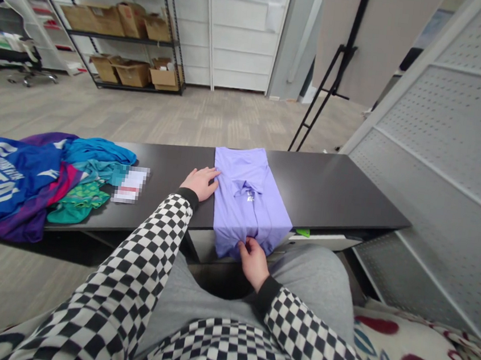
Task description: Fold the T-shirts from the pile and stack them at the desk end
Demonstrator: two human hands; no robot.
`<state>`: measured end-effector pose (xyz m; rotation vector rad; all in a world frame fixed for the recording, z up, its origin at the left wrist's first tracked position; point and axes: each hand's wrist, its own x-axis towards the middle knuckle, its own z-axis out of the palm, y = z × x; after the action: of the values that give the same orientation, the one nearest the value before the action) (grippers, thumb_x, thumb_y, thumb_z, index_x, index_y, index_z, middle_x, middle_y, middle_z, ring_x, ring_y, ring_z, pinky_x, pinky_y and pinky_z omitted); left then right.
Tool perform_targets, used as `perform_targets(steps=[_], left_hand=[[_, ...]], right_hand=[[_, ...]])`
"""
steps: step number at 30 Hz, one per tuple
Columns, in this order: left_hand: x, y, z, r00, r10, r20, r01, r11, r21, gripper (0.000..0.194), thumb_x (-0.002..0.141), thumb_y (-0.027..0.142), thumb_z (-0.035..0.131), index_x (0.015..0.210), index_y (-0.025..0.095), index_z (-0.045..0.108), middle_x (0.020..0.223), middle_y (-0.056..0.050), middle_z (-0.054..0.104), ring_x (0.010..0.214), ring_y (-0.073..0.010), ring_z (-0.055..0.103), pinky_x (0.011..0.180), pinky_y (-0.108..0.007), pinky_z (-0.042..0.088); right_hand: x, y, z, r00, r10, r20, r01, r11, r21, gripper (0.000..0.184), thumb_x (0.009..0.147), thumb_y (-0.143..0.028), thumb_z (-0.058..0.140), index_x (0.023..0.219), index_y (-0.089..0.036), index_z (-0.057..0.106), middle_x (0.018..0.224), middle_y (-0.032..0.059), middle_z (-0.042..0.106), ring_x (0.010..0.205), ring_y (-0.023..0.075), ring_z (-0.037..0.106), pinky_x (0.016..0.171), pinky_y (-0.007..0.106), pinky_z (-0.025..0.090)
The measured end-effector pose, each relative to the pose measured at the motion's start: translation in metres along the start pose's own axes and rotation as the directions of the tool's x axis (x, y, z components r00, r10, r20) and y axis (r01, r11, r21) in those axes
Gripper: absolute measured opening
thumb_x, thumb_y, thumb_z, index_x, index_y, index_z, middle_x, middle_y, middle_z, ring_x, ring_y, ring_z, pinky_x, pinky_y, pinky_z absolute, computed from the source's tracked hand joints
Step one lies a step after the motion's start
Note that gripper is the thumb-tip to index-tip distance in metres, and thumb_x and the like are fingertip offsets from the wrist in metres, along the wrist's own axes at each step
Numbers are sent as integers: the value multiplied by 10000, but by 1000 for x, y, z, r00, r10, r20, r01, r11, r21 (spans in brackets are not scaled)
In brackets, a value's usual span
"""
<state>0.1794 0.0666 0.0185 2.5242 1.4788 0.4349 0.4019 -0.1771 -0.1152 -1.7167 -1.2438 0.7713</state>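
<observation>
Checkered black-and-white fabric of the person's top [222, 353] fills the bottom of the view, with its dark-cuffed sleeves reaching forward past gray trousers [320, 274]. At the lower right lies a cream cloth [403, 349] with red and blue-gray shapes.

Ahead, a lavender shirt [240, 203] lies lengthwise across the dark counter [321, 188], its near end draped over the front edge. A small white print shows on it beside a raised fold. The left hand [201, 183] rests spread and palm down at the shirt's left edge, gripping nothing. The right hand [254, 263] pinches the hanging near end between thumb and fingers.

Left of the shirt, well apart from it, a heap of clothes [21, 180] in blue, purple, teal and green takes up that end of the counter, partly overhanging the front. A paper [131, 184], blurred out in part, lies just beside the heap. Under the counter's front edge, right of the shirt, a bright green item [302, 232] pokes out near a white panel.

A perforated partition [463, 140] closes off the right side. Beyond the counter stand a black easel-like stand [332, 81], metal shelving [122, 37] with cardboard boxes [134, 72], and an office chair [8, 35].
</observation>
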Motion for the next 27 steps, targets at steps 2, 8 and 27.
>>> perform_targets(steps=[2,8,27], left_hand=[[0,-1,1,1000,1,-6,-1,1000,0,557,1126,426,524,1659,311,635,1765,-49,550,1665,-317,475,1422,-604,260],[0,-2,0,1000,16,-15,-16,1000,3,546,1131,421,508,1645,300,647,1750,-59,568,1654,-325,491,1410,-622,283],[-97,28,-17,885,-31,-464,-46,987,-152,432,1003,210,494,1296,223,810,1325,-132,801,1337,-299,702,1258,-501,501]], right_hand=[[2,4,1,1000,9,-4,-9,999,-31,358,985,-517,628,1054,-201,782,994,108,840,884,273,749,890,377,570],[7,8,2,999,46,19,-42,988,-151,433,1065,-527,577,879,-204,797,804,92,797,756,257,726,755,338,514],[22,31,31,912,371,176,-270,864,-426,437,1120,-378,589,960,-93,879,1047,287,851,1124,351,827,997,381,565]])
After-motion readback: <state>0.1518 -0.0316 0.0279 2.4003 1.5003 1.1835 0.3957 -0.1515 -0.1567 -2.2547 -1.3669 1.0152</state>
